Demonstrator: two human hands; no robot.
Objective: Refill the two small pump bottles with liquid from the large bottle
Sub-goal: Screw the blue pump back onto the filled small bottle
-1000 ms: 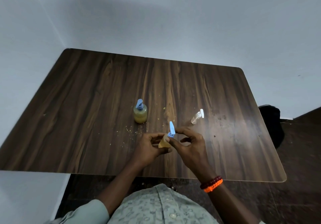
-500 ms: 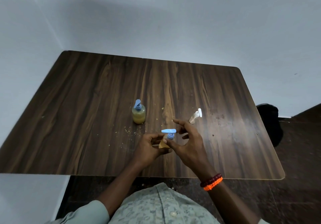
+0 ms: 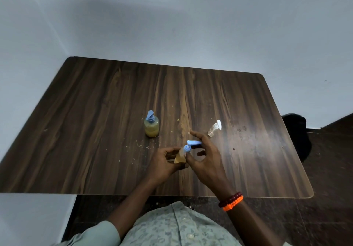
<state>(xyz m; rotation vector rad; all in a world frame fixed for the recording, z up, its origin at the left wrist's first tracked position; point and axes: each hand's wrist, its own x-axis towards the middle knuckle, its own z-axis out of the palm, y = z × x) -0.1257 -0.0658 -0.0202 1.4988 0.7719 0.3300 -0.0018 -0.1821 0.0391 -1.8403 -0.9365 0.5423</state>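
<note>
table [image 3: 99,131]: dark wood grain, rounded corners, set into a room corner; pale crumbs scattered near the middle, glare patch on the right side
walls: plain grey-white, behind and left of table
floor: dark, right of table; black object [image 3: 295,131] just off table's right edge
left hand [image 3: 164,161]: grips small bottle [image 3: 180,157] with amber liquid, over table's near-middle
right hand [image 3: 205,157]: thumb and a finger pinch the blue pump [image 3: 191,144] on that bottle, other fingers spread
large bottle [image 3: 151,124]: upright mid-table, blue pump, yellowish liquid
clear bottle [image 3: 214,128]: white pump, mid-table right, tilt unclear
wrist: red and orange bracelets [image 3: 231,201]
</note>
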